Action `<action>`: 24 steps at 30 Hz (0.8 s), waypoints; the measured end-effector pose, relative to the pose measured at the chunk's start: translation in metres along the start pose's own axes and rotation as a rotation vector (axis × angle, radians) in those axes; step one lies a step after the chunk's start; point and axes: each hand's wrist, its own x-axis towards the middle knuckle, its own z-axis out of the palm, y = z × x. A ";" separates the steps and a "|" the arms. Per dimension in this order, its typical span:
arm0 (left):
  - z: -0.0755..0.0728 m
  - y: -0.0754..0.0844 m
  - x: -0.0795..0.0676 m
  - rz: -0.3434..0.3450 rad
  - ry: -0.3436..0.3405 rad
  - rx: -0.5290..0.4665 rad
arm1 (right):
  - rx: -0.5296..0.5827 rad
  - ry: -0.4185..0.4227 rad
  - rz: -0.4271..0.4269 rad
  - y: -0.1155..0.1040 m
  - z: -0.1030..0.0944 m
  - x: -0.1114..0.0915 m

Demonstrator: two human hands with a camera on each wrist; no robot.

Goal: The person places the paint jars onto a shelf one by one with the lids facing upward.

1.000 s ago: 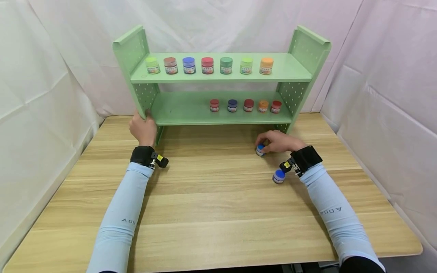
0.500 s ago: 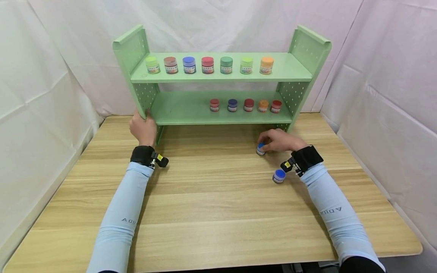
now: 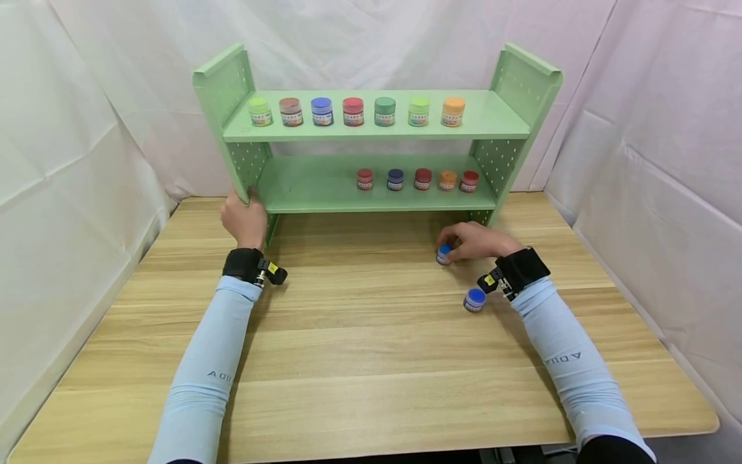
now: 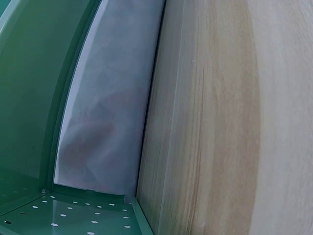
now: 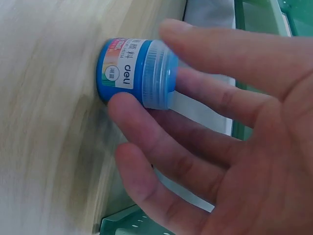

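A small blue paint jar (image 3: pixel 442 256) with a white label stands upright on the wooden table, just in front of the shelf's right side. My right hand (image 3: pixel 476 240) holds it around the lid. In the right wrist view the thumb is at one side of the jar's clear-rimmed lid (image 5: pixel 157 73) and the fingers at the other. My left hand (image 3: pixel 245 221) grips the lower front edge of the green shelf's left side panel (image 3: pixel 223 122); its fingertips are partly hidden behind it. Another blue paint jar (image 3: pixel 473 301) stands nearer me, below the right wrist.
The two-tier green shelf (image 3: pixel 377 211) stands at the back of the table (image 3: pixel 359 361). Several paint jars line its upper board, among them a red jar (image 3: pixel 353 111). More small jars, including a dark blue one (image 3: pixel 395 180), fill the lower board's right half. White cloth (image 3: pixel 87 212) surrounds the table.
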 end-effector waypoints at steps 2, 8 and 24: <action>0.000 0.000 0.000 -0.005 -0.002 -0.005 | 0.006 -0.008 0.007 0.001 0.000 0.000; -0.001 0.001 -0.001 -0.008 -0.002 -0.010 | 0.002 -0.010 -0.001 0.004 0.002 0.002; -0.001 0.001 -0.002 0.000 0.010 -0.014 | 0.009 -0.010 -0.035 0.003 0.003 0.000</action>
